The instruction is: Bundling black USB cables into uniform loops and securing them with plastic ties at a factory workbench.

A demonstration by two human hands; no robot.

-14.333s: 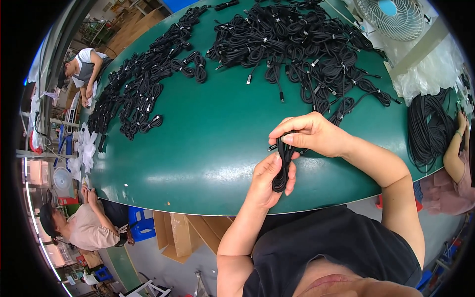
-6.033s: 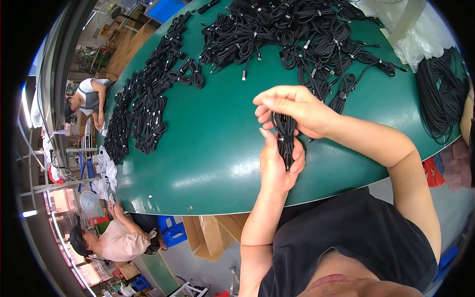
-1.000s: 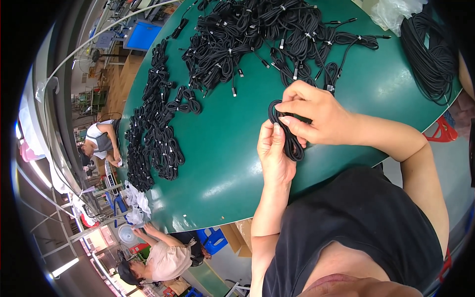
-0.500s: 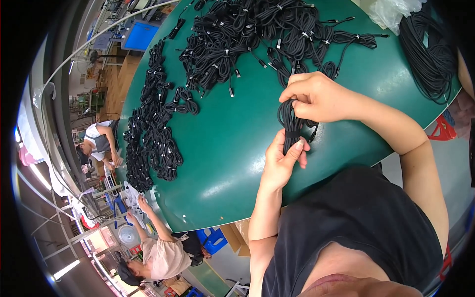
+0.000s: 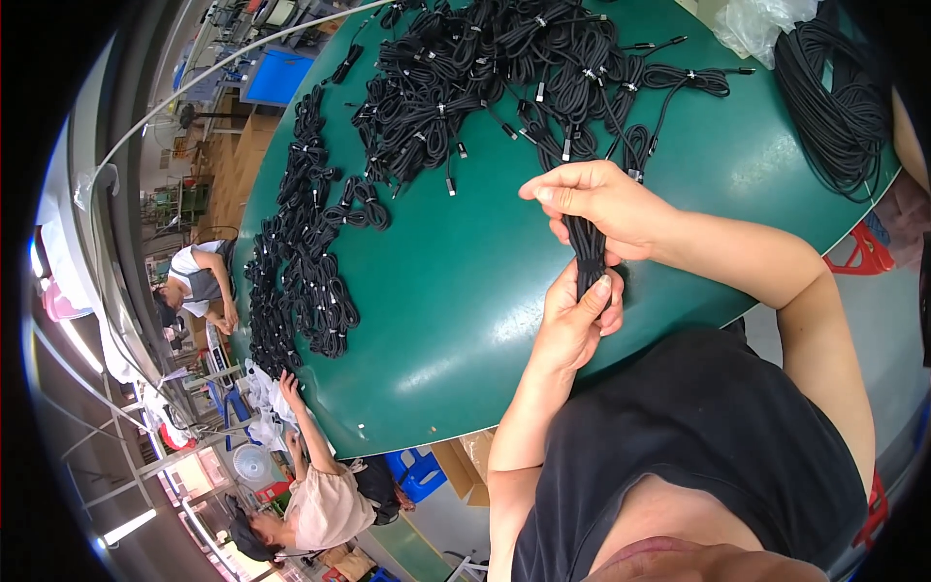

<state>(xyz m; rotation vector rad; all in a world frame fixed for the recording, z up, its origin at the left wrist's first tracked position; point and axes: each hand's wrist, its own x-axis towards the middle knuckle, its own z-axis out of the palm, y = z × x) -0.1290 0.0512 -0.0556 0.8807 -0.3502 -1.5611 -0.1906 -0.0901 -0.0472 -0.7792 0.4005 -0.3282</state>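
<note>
A folded bundle of black cable (image 5: 587,242) is held upright over the near part of the green table, with a dark band round its middle. My left hand (image 5: 584,315) is closed round its lower end, thumb along the front. At the upper end my right hand (image 5: 611,209) curls round the strands; its thumb and forefinger stretch out to the left. Just beyond lies a large heap of coiled black cables (image 5: 436,87) with silver plugs. Further left runs a long row of coiled cable bundles (image 5: 301,233).
The green table (image 5: 465,252) has a curved edge. A big loose black cable coil (image 5: 834,107) lies at the far right, near a clear plastic bag (image 5: 761,24). Two co-workers sit along the left edge. A red stool (image 5: 863,250) stands at the right.
My right hand has opened its pinch at the top of the bundle and now wraps round the strands. Both hands and the bundle have shifted slightly right and nearer.
</note>
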